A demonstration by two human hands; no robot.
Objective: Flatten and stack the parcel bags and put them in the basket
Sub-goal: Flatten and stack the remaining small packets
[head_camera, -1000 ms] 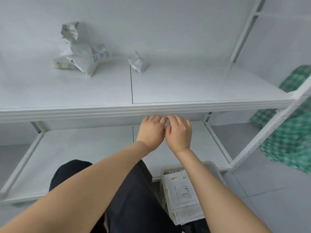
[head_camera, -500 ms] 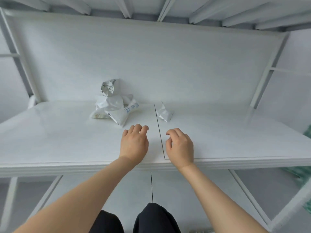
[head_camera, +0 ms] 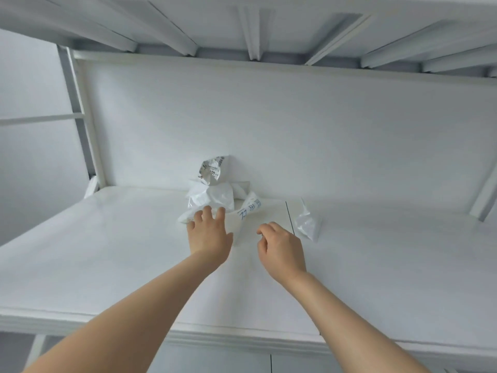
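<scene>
Two lots of parcel bags are in shot on the shelf [head_camera: 107,251]: a crumpled pile [head_camera: 212,196] pushed against the back wall [head_camera: 295,130], and one small bag [head_camera: 306,224] scrunched up to its right, just past the seam [head_camera: 289,216] in the shelf boards.

I've got the left hand [head_camera: 208,234] out in front, fingers spread and fairly straight, tips right at the near edge of the pile. Whether they're touching it or just short of it, I can't call from this angle. The right hand [head_camera: 281,247] hovers over the shelf between the pile and the small bag, fingers loosely curled, nothing in it.

Progress check, and I'm judging here: nothing I can see is flattened. Every bag up here is creased and bunched, and no neat stack sits on the shelf. The basket is out of shot, so I can't say what it holds. I'd put us at the reach for the pile. Left to do: pull each bag free, smooth it flat, stack them, and get the stack into the basket.
</scene>
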